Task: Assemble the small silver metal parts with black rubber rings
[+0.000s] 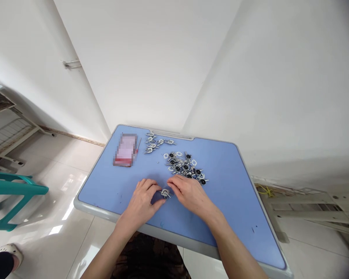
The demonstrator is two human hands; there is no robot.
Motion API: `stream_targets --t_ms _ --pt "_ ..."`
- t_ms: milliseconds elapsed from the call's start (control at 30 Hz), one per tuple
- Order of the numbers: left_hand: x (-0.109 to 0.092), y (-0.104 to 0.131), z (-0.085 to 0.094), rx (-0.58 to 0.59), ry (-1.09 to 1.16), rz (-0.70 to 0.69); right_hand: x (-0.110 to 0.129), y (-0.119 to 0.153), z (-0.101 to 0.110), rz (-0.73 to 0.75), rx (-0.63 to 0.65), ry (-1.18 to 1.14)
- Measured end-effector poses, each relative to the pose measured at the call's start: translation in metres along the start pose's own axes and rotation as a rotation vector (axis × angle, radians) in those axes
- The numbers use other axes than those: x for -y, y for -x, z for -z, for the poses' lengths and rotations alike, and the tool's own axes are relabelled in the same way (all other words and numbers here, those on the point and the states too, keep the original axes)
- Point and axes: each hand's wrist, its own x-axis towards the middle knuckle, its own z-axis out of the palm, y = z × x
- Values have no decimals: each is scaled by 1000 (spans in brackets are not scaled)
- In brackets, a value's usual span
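Note:
On the blue table point(104, 186), near its front edge, a small metal part point(165, 192) with an oval flange is held by my left hand point(144, 198), its thumb and index finger around the part's left side. My right hand point(190, 192) is just right of the part, thumb and fingertips pinched together; whatever is between them is too small to make out. Beyond my right hand lies a pile of metal parts with black round caps point(185, 167) and loose oval flanges point(178, 154). Several flanged metal parts point(152, 146) lie in a group at the back.
A blurred phone-like object point(125, 150) and a thin red-handled tool point(138, 145) lie at the table's back left. A green stool point(14, 190) and another person's shoe point(13, 254) are at left. Folded metal frames point(308, 207) lean at right.

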Motion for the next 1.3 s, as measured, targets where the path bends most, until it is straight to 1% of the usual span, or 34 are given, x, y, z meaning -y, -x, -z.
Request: stream_targets --t_ms 133,200,300,400,533,633,767,933,1167,1300 --pt "-3 -1 0 19 -55 2 -2 1 5 3 5 -42" --pt "-3 -2 0 15 -71 -2 -2 1 8 -21 22 -41" --pt "-4 -4 -2 -5 -94 -6 -2 1 11 -75 79 -16" --pt "-6 -8 -4 0 -134 -5 -1 2 16 -110 137 -24" --pt "-6 -11 -5 28 -157 -17 -4 7 28 -69 216 -95" --pt "-5 -12 -7 25 -157 -31 -6 12 35 -24 282 -114" --pt "-4 -12 -8 10 -158 -42 -3 15 28 14 351 -45" --pt "-2 -13 -7 37 -117 -43 4 14 18 36 328 50" --pt "-2 -12 -5 68 -66 -48 5 13 19 34 341 79" --pt "-1 -8 -5 57 -44 -48 5 13 18 35 344 89"
